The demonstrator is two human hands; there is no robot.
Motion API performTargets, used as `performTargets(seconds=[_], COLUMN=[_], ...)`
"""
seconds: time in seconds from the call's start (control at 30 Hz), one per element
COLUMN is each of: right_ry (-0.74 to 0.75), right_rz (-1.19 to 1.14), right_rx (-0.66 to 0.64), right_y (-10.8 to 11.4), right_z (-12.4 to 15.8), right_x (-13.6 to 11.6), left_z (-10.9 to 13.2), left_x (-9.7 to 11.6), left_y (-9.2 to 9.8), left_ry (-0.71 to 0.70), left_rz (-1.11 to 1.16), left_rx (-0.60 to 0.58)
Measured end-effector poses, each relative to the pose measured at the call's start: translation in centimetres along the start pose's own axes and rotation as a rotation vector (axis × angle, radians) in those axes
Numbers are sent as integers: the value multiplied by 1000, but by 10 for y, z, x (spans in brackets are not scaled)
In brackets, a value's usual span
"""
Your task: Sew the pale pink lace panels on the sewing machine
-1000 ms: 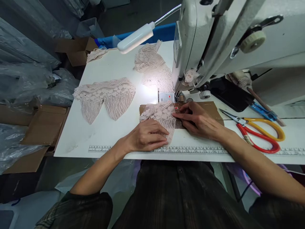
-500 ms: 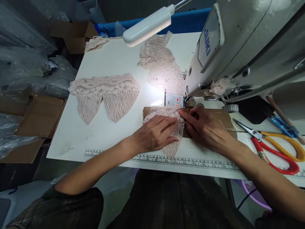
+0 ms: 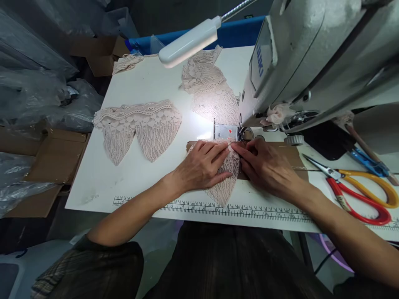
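My left hand (image 3: 202,166) lies over a beige lace piece (image 3: 223,192), its fingers stretched out and pressing the cloth down. The piece's pointed end hangs towards me, and much of its scalloped upper edge is hidden under the fingers. From the right, my right hand (image 3: 264,168) pinches the same lace near its top edge, index finger out and the others curled. Both sets of fingertips almost meet just in front of the sewing machine's presser foot (image 3: 240,133). Beneath the lace lies a brown strip (image 3: 288,155). Behind the needle area, more joined lace (image 3: 215,101) trails away.
Another lace piece (image 3: 139,126) with two points lies left on the white table (image 3: 96,178). A lamp (image 3: 188,43) hangs above. Scissors (image 3: 352,182) with red and yellow handles rest at right, near a printed ruler (image 3: 252,212). The machine head (image 3: 289,62) fills the upper right.
My left hand has slid slightly forward and its fingers now cover more of the lace's upper edge. My right hand has stayed nearly in place; the whole view has shifted a little.
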State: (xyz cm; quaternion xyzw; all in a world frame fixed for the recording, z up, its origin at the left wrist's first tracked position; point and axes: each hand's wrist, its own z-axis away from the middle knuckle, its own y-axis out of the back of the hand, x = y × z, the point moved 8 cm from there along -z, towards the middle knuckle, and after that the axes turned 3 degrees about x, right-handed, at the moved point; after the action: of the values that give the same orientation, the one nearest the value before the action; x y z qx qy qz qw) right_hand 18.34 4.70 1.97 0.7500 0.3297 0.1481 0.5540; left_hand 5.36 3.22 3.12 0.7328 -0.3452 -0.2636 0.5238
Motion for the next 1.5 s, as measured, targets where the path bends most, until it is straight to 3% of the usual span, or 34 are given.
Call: performTargets(seconds=[0.17, 0.4, 0.57, 0.77, 0.9, 1.13, 1.5], right_ry=[-32, -56, 81, 80, 57, 62, 51], right_rz=[-52, -465, -361, -368, -415, -374, -291], right_rx=[2, 42, 27, 23, 17, 30, 20], right_y=[0, 13, 10, 6, 8, 9, 6], right_z=[-2, 6, 14, 15, 14, 15, 18], right_x=[4, 16, 1, 3, 5, 1, -1], left_z=[1, 3, 3, -1, -13, -23, -21], left_x=[-3, -9, -7, -13, -16, -3, 0], left_y=[-1, -4, -4, -6, -6, -8, -8], left_ry=[12, 24, 33, 24, -4, -98, 69], left_rz=[3, 48, 66, 60, 24, -108, -34], left_rx=[7, -16, -39, -65, -146, -216, -98])
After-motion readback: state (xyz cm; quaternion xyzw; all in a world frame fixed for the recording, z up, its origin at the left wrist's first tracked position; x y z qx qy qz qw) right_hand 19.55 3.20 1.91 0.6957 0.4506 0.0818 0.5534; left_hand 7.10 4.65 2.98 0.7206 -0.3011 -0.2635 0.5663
